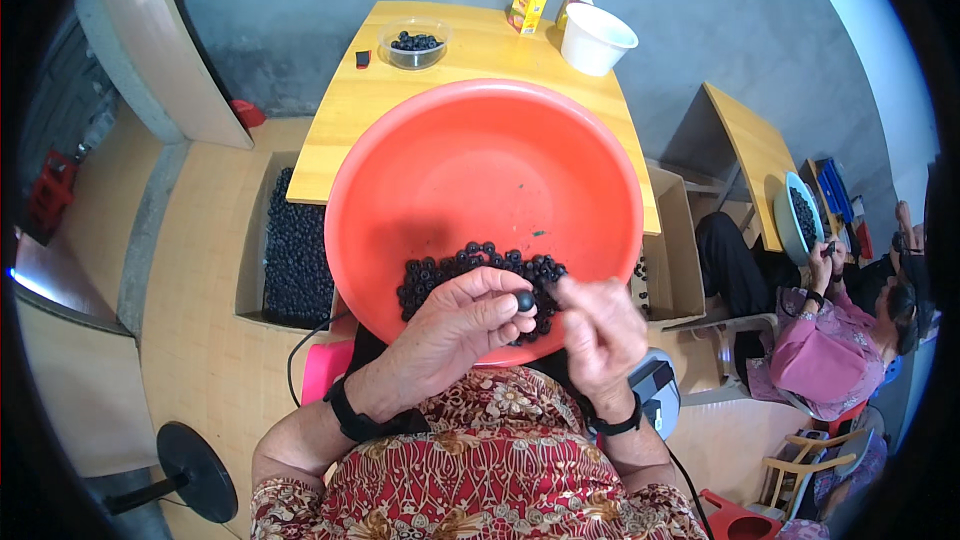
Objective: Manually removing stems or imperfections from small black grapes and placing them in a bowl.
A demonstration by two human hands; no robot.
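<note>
Between its thumb and fingertips my left hand (440, 330) pinches a small round black ball (524, 300). Close by on the right, my right hand (602, 340) is bent, its index finger reaching toward that ball. Motion smears its fingers, so I cannot tell whether it grips anything. Both hands hover over the near rim of a large red-orange basin (450, 160). Along the basin's near side lies a heap of similar black balls (480, 260), some showing holes, partly hidden behind my hands. A few dark specks are on the basin's floor.
Under the basin stands a yellow wooden table (340, 130), bearing a clear bowl (415, 58) of black balls, a yellow drink carton (527, 10) and a white tub (597, 38). Boxes flank my legs; the left box (250, 240) holds many black balls. A co-worker (825, 350) sits at right.
</note>
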